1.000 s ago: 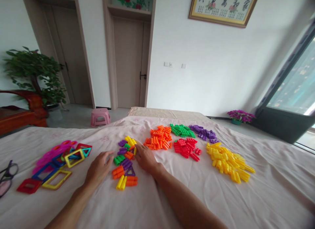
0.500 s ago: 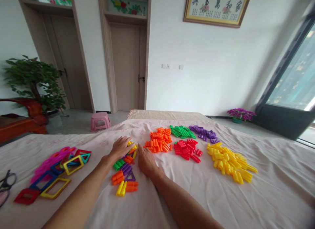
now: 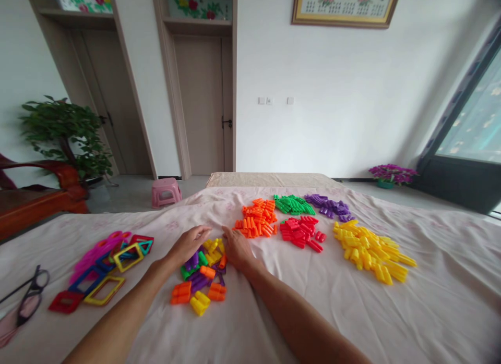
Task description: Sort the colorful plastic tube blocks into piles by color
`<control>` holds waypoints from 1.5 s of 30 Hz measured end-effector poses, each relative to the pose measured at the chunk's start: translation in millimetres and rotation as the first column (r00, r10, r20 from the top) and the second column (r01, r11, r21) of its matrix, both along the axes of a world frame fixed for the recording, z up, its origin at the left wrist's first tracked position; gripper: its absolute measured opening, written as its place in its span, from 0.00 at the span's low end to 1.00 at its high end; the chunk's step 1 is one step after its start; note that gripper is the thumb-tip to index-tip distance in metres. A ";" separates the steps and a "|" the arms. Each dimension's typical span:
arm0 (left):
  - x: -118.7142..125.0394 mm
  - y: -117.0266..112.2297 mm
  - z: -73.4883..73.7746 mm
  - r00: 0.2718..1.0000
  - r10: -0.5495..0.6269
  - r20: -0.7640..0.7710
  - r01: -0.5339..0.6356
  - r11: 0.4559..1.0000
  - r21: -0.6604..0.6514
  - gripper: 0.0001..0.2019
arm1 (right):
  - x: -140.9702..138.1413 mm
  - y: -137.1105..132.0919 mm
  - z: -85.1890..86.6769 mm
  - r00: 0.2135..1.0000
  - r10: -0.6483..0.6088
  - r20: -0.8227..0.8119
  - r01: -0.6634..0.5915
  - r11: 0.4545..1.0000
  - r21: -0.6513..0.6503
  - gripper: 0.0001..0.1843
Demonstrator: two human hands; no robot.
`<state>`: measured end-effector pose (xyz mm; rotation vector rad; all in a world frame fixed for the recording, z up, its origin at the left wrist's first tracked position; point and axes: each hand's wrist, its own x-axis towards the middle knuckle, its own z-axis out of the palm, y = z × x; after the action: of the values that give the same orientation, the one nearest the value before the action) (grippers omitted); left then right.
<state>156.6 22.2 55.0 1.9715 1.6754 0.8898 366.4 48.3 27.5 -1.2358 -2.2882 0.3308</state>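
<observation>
Both hands (image 3: 188, 245) pulled mixed blocks (image 3: 201, 275) nearer (axes lie every way).

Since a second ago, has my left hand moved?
Yes. The left hand went from beside the mixed pile forward onto its far end.

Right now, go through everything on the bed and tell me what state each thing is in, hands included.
Left hand: open, flat on the mixed pieces.
Right hand: open, resting at the mixed pile's edge.
Mixed pile: colours jumbled, unsorted.
Orange pile: one colour, apart.
Green pile: one colour, apart.
Purple pile: one colour, apart.
Red pile: one colour, apart.
Yellow pile: one colour, spread loosely.
Frame tiles: overlapping heap.
Glasses: unfolded, lying flat.
</observation>
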 end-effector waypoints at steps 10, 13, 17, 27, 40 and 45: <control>-38.0 -49.6 -38.3 0.910 0.413 -0.033 -0.410 0.910 0.057 0.22 | 5.9 -15.2 17.3 0.988 0.153 0.018 -0.154 0.983 0.098 0.19; -35.0 -51.7 -44.5 0.914 0.399 -0.072 -0.392 0.916 0.087 0.20 | 5.3 -17.7 17.5 0.976 0.213 0.038 -0.216 0.969 0.122 0.20; -34.5 -47.3 -46.2 0.922 0.374 -0.102 -0.365 0.926 0.097 0.19 | 4.6 -18.8 17.4 0.964 0.257 0.069 -0.265 0.953 0.149 0.22; -49.2 -37.4 -47.3 0.927 0.357 -0.117 -0.350 0.934 0.076 0.21 | 13.3 -12.9 9.6 0.951 0.254 -0.176 -0.210 0.949 0.236 0.24; -61.3 -26.6 -58.1 0.917 0.326 -0.229 -0.301 0.943 0.141 0.19 | 191.8 -2.4 47.0 0.953 -0.288 -0.093 0.302 0.889 0.344 0.19; -63.1 -25.8 -60.7 0.928 0.301 -0.219 -0.275 0.951 0.141 0.19 | 309.8 6.4 44.1 0.672 -0.732 -0.112 0.734 0.638 0.231 0.22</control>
<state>93.6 -3.7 -5.7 1.9996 2.1401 0.8870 676.2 54.7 71.6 -1.8707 -1.5422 -0.2629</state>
